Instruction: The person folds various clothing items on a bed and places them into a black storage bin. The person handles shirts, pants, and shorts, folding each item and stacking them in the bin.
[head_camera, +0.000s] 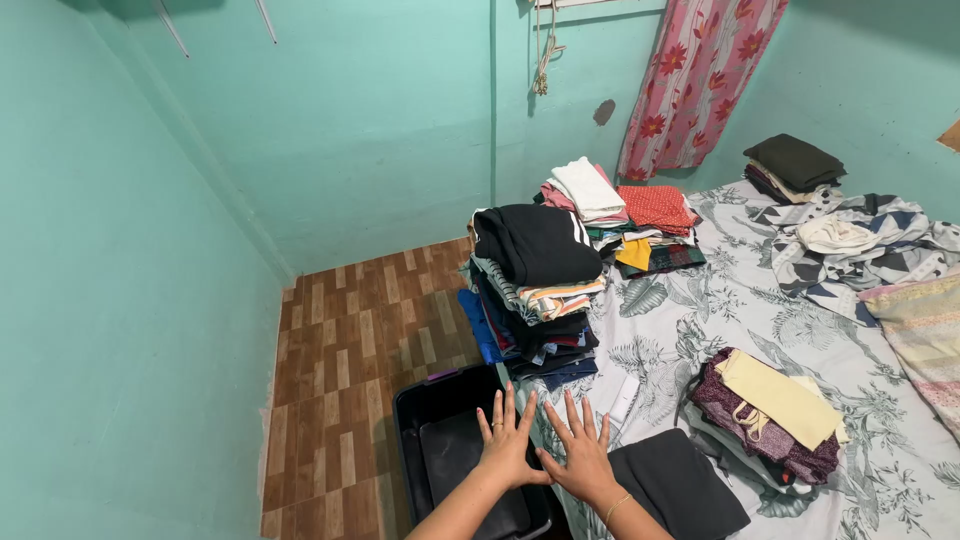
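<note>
Both hands flat, fingers spread, no grip closed on anything: left hand (507, 440) over the black bin (420, 420), right hand (583, 455) on the bed (680, 330) edge, dark folded cloth (675, 485) just right of it. The tall clothes stack (535, 290) ahead leans toward the floor; a nudge could topple it. The bin's near end is cut off.

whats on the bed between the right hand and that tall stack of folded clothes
In the head view, between the right hand and the tall stack of folded clothes lies bare leaf-print sheet, with one small white folded item on it.
</note>
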